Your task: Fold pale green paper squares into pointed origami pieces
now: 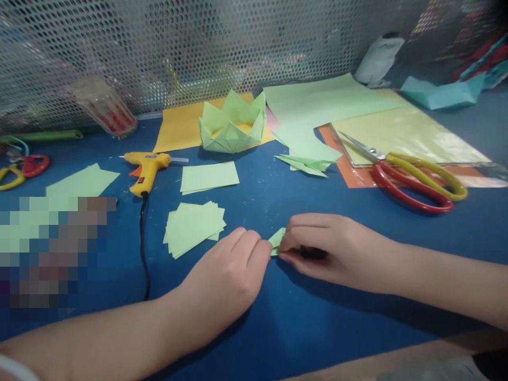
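A small folded piece of light green paper (277,239) is pinched between my two hands just above the blue tabletop. My left hand (234,264) is closed at its left end, its fingertips mostly hidden behind the knuckles. My right hand (323,248) grips the other end between thumb and fingers. Left of my hands lies a fanned stack of green paper rectangles (193,227). Behind that stack are more green rectangles (210,177). Some folded green paper pieces (305,163) rest beyond my right hand. A crown-like folded green paper form (234,129) stands at the back.
A yellow hot glue gun (146,168) lies at left, its black cord running toward my left forearm. Large scissors (413,177) with red and yellow handles rest at right on wrapped paper sheets (405,132). A perforated metal screen (238,47) borders the back.
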Tool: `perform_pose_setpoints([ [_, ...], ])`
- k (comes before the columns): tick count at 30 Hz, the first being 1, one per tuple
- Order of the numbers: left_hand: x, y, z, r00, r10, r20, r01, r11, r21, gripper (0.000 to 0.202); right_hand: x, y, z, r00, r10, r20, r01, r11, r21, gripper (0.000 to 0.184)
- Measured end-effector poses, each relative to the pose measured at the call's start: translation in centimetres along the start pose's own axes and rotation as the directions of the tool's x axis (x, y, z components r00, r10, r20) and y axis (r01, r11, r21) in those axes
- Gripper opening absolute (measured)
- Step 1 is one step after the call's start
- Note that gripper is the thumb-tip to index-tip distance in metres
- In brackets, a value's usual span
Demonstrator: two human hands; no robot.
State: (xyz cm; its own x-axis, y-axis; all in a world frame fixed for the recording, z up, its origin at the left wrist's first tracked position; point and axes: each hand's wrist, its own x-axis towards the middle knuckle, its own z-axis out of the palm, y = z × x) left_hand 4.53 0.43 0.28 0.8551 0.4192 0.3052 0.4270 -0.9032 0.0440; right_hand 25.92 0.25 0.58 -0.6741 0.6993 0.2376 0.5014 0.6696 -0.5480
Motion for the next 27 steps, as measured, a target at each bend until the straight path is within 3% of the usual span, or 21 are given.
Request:
perform_pose_setpoints([
  [5, -0.2, 0.0, 0.0, 0.993, -0.116, 0.001, 0.116, 0.992, -0.046, 0.021, 0.2, -0.5, 0.0, 0.980, 0.197, 0.036, -0.198, 0.978, 0.060, 0.014],
  [13, 0.0, -0.3, -0.7, 0.976, -0.181, 0.119, 0.197, 0.971, -0.133, 0.021, 0.6, -1.0, -0.3, 0.943, 0.330, 0.040, -0.331, 0.943, 0.020, 0.021],
  [20, 0.0, 0.4, -1.2, 0.999, -0.025, -0.028, 0.028, 0.992, 0.124, 0.034, 0.9, -0.7, -0.2, 0.922, 0.385, 0.033, -0.386, 0.922, 0.041, 0.021],
  [27, -0.2, 1.5, -1.4, 0.992, 0.054, -0.116, -0.019, 0.957, 0.290, 0.033, 0.9, -0.6, -0.2, 0.918, 0.395, 0.035, -0.396, 0.916, 0.058, 0.022],
])
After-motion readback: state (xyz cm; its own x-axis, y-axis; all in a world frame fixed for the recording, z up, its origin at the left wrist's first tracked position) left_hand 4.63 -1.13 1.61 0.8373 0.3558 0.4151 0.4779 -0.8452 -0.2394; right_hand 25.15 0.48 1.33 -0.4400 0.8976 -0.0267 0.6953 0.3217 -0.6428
